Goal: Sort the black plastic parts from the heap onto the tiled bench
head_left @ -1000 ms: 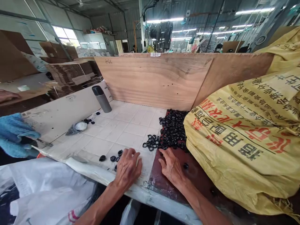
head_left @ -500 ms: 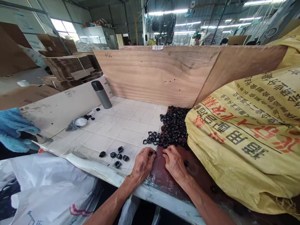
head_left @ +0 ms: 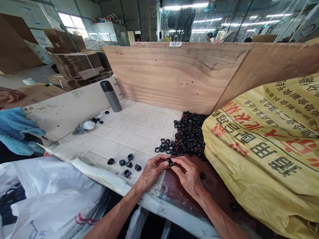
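Note:
My left hand [head_left: 155,171] and my right hand [head_left: 188,176] meet at the fingertips, both pinching a small black ring [head_left: 170,162] that is partly hidden by my fingers. Just beyond them lies a large heap of black rings [head_left: 190,136] on a dark brown board [head_left: 181,189], with a looser cluster [head_left: 163,146] on the white tiles [head_left: 134,139]. Several separate rings [head_left: 127,166] sit on the tiles left of my left hand. One more ring [head_left: 202,176] lies on the board right of my right hand.
A yellow printed woven sack [head_left: 259,149] bulges at the right, and a plywood board [head_left: 174,76] stands behind the tiles. A steel flask [head_left: 111,96], a blue cloth [head_left: 17,132] and a white plastic sack [head_left: 45,196] lie around. Another person's hand [head_left: 10,94] shows far left.
My hands have closed together, and their fingertips now pinch a black ring between them. The whole view has shifted slightly, with the scene sitting higher and further right.

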A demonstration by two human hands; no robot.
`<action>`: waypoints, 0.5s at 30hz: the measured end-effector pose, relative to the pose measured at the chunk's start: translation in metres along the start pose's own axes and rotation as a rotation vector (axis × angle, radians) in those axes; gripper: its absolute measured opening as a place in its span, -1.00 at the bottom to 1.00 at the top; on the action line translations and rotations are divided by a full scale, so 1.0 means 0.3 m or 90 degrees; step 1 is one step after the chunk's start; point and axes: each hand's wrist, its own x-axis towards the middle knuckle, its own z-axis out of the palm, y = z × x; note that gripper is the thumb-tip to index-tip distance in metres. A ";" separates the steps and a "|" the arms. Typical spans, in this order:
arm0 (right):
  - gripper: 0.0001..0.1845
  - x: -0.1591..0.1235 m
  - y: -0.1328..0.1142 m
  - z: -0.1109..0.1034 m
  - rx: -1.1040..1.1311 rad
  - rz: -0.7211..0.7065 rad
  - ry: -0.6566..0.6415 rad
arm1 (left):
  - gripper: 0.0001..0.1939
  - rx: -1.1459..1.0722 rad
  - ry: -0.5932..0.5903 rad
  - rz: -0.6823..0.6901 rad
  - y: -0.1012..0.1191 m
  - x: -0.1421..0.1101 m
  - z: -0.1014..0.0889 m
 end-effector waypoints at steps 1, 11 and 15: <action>-0.80 -0.001 0.002 0.001 -0.007 -0.002 0.008 | -0.69 0.001 -0.004 -0.003 0.000 0.000 0.000; -0.86 -0.005 0.010 0.002 -0.030 0.001 0.027 | -0.70 0.160 0.015 0.055 -0.005 -0.009 0.015; -0.81 -0.003 0.005 0.002 -0.087 -0.024 0.021 | -0.71 0.190 0.001 0.086 -0.017 -0.016 0.014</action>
